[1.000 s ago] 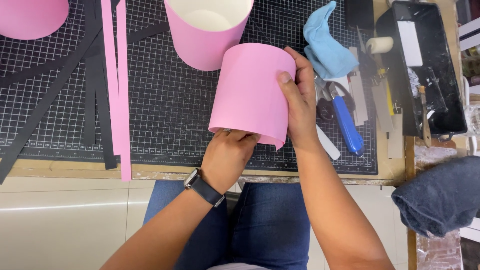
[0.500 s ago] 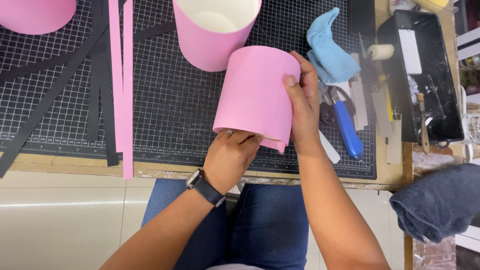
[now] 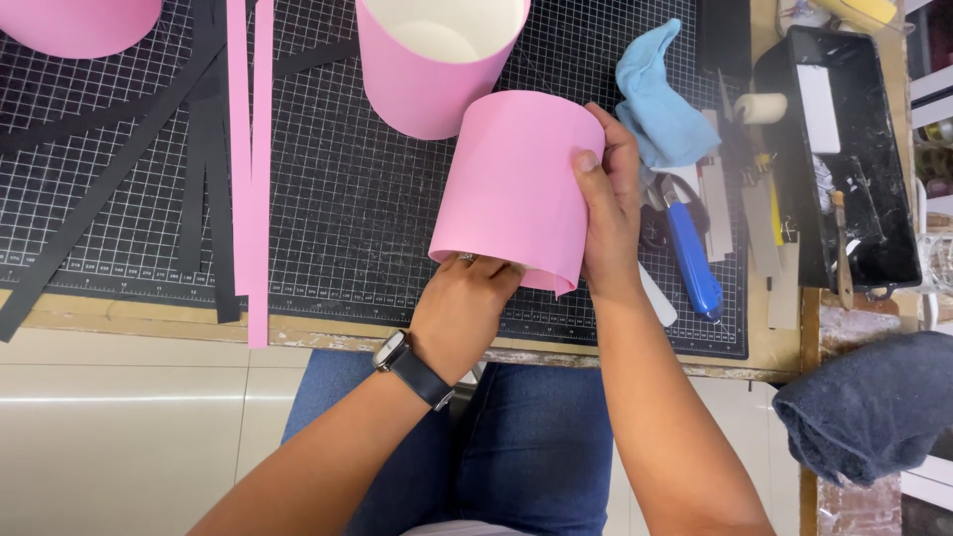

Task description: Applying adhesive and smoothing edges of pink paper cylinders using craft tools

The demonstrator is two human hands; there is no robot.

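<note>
Two hands on one pink tube (image 3: 516, 184), held tilted just above the mat (image 3: 338, 199) near the desk's front edge. Right hand (image 3: 608, 203) is clamped on the tube's right side, thumb across the face; left hand (image 3: 462, 308) is tucked under and into the lower open end, fingers hidden, so its grip can't be told. Against half a second ago, the tube sits in almost the same spot and tilt, hands unchanged: wrap being pressed, not moved. Second tube (image 3: 437, 60) stands open at the back edge, just touching. Pink strips (image 3: 253, 169) left; blue cloth (image 3: 655, 109) and knife (image 3: 690, 253) right.
</note>
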